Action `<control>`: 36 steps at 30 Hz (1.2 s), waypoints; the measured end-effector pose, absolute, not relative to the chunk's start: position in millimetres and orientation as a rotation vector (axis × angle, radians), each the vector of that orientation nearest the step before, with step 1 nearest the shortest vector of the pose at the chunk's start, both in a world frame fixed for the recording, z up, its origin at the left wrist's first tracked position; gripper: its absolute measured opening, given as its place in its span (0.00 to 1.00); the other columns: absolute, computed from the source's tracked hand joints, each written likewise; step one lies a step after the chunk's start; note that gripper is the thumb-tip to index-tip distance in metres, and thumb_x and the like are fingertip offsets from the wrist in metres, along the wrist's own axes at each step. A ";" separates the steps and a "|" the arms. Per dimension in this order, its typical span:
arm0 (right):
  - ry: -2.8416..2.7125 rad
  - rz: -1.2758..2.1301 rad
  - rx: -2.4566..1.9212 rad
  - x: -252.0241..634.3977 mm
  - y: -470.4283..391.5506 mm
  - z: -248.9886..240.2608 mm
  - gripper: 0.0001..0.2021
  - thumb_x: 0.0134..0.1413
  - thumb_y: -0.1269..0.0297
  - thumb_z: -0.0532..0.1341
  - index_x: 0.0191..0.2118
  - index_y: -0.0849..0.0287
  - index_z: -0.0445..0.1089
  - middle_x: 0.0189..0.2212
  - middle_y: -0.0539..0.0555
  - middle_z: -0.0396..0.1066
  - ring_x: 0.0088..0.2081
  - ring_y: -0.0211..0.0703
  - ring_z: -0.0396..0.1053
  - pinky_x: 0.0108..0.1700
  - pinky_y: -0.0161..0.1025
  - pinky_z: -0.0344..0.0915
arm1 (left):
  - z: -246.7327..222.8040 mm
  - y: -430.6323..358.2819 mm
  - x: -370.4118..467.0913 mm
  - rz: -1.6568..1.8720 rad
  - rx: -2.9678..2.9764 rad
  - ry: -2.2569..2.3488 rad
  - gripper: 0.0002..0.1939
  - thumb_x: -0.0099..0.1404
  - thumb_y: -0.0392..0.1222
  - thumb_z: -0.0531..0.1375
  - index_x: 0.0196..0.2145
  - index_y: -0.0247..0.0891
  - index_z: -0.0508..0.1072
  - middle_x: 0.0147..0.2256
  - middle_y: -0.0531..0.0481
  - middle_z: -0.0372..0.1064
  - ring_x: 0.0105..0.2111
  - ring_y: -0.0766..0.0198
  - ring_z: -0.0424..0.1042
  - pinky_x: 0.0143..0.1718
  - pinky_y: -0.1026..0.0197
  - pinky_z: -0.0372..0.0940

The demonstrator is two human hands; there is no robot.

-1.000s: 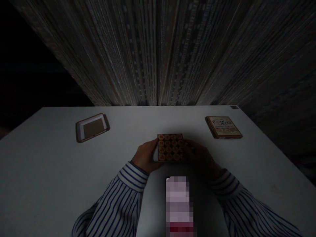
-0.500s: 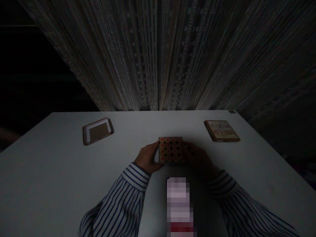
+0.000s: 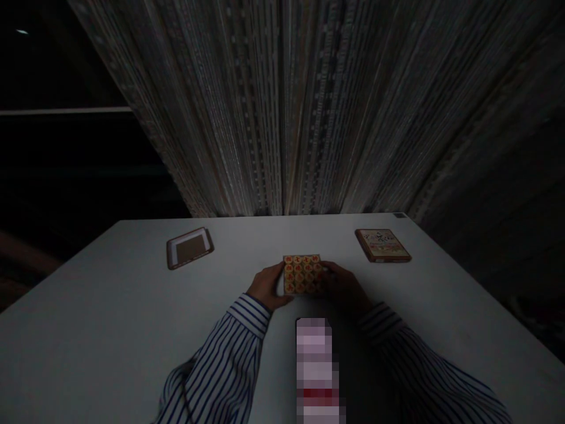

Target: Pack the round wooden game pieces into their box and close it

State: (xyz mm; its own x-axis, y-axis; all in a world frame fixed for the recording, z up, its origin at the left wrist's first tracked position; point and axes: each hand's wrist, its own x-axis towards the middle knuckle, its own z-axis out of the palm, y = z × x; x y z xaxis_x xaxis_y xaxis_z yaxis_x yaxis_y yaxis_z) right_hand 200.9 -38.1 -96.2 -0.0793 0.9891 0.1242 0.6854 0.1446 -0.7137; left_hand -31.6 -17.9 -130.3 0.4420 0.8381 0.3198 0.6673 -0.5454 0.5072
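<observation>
A square block of round wooden pieces with red characters [image 3: 302, 274] lies on the white table [image 3: 132, 312], set in rows within a thin frame or tray. Around its left side and near corner my left hand [image 3: 268, 287] is curved, thumb at the bottom edge and fingers along the left edge. At the right side my right hand [image 3: 346, 285] is in shadow, its fingers bent over the rightmost pieces. Whether the right fingers pinch a single piece is too dark to tell.
An open shallow box part [image 3: 189, 248] lies at the back left. At the back right is a closed printed box [image 3: 383, 245]. A pixelated upright shape [image 3: 315, 365] stands near the front middle. A striped curtain [image 3: 282, 106] hangs behind the table.
The view has shifted, so the table and boxes appear lower and nearer the middle. The block looks brighter. Both hands remain at its sides, with the right fingers slightly moved.
</observation>
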 end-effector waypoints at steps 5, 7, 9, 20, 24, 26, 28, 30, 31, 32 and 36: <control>-1.825 0.631 -1.596 200.1 -37.3 -98.0 0.19 0.53 0.59 0.50 0.47 0.60 0.67 0.33 0.55 0.73 0.34 0.43 0.71 0.35 0.39 0.66 | -132.9 -18.8 -30.5 0.836 2.339 1.317 0.45 0.40 0.44 0.67 0.56 0.37 0.58 0.52 0.38 0.63 0.51 0.46 0.63 0.50 0.44 0.59; -1.805 0.670 -1.581 200.4 -37.6 -97.9 0.19 0.53 0.60 0.50 0.48 0.59 0.67 0.33 0.54 0.74 0.32 0.42 0.71 0.34 0.38 0.66 | -133.8 -20.6 -30.1 0.867 2.318 1.319 0.45 0.40 0.45 0.68 0.56 0.37 0.59 0.52 0.38 0.64 0.51 0.46 0.64 0.51 0.44 0.59; -1.774 0.709 -1.567 201.5 -38.3 -96.7 0.18 0.53 0.60 0.50 0.48 0.59 0.66 0.32 0.53 0.74 0.32 0.42 0.71 0.33 0.38 0.66 | -130.8 -24.7 -31.1 0.893 2.294 1.343 0.43 0.41 0.45 0.68 0.55 0.36 0.60 0.52 0.38 0.64 0.51 0.47 0.64 0.51 0.45 0.60; -1.696 0.557 -1.531 215.3 -43.7 -76.7 0.13 0.50 0.58 0.54 0.31 0.61 0.70 0.29 0.55 0.74 0.33 0.43 0.69 0.37 0.39 0.63 | -78.6 -60.2 -74.3 1.035 1.945 1.595 0.13 0.59 0.46 0.52 0.30 0.37 0.72 0.27 0.48 0.72 0.29 0.63 0.70 0.33 0.61 0.65; -1.764 0.512 -1.528 210.0 -48.0 -60.3 0.17 0.53 0.53 0.51 0.22 0.59 0.65 0.19 0.50 0.68 0.25 0.40 0.64 0.29 0.36 0.59 | -63.9 -73.5 -86.7 1.014 1.919 1.690 0.18 0.59 0.53 0.50 0.26 0.37 0.71 0.19 0.52 0.67 0.21 0.65 0.65 0.25 0.64 0.59; -1.795 0.437 -1.555 204.0 -49.5 -51.5 0.20 0.55 0.52 0.48 0.17 0.57 0.58 0.15 0.48 0.61 0.22 0.38 0.60 0.26 0.35 0.55 | -58.6 -79.0 -91.7 0.994 1.933 1.755 0.21 0.60 0.55 0.48 0.21 0.38 0.68 0.16 0.54 0.62 0.19 0.66 0.62 0.23 0.65 0.56; -1.822 0.414 -1.547 196.2 -49.9 -43.8 0.21 0.55 0.51 0.47 0.16 0.56 0.54 0.14 0.47 0.58 0.21 0.37 0.58 0.25 0.35 0.53 | -55.8 -82.8 -97.1 0.991 1.949 1.802 0.23 0.61 0.55 0.46 0.18 0.39 0.65 0.15 0.55 0.60 0.18 0.67 0.61 0.24 0.65 0.55; -1.880 0.436 -1.523 186.9 -49.0 -38.3 0.21 0.55 0.52 0.47 0.16 0.56 0.54 0.15 0.47 0.58 0.22 0.37 0.59 0.25 0.34 0.52 | -55.6 -85.2 -103.2 1.011 1.948 1.836 0.22 0.62 0.54 0.45 0.19 0.39 0.63 0.15 0.55 0.59 0.19 0.66 0.61 0.24 0.65 0.55; -1.916 0.458 -1.515 181.8 -48.0 -36.4 0.20 0.56 0.53 0.46 0.17 0.56 0.55 0.15 0.47 0.59 0.22 0.37 0.59 0.25 0.34 0.52 | -56.2 -86.1 -106.4 1.029 1.938 1.849 0.21 0.63 0.53 0.44 0.19 0.39 0.63 0.16 0.55 0.60 0.19 0.66 0.62 0.25 0.65 0.56; -1.949 0.477 -1.512 176.4 -46.7 -35.1 0.20 0.56 0.53 0.46 0.17 0.57 0.56 0.15 0.48 0.60 0.22 0.37 0.60 0.25 0.34 0.53 | -57.2 -87.0 -109.7 1.044 1.924 1.853 0.21 0.63 0.52 0.44 0.21 0.39 0.64 0.16 0.55 0.61 0.20 0.66 0.63 0.25 0.65 0.56; -2.070 0.519 -1.510 153.1 -39.9 -34.0 0.18 0.55 0.56 0.47 0.20 0.58 0.61 0.18 0.49 0.65 0.24 0.38 0.63 0.26 0.34 0.54 | -62.4 -91.2 -123.1 1.081 1.855 1.849 0.17 0.62 0.50 0.46 0.30 0.39 0.68 0.19 0.55 0.63 0.21 0.65 0.65 0.26 0.64 0.58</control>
State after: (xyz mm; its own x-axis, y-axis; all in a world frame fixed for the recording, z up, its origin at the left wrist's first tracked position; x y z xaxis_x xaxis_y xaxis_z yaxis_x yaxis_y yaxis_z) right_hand 153.1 -39.9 -34.0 -0.2424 0.9524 0.1849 0.7527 0.3048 -0.5836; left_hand -123.1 -91.2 -62.4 -0.1158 0.9500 0.2901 0.7186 -0.1215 0.6847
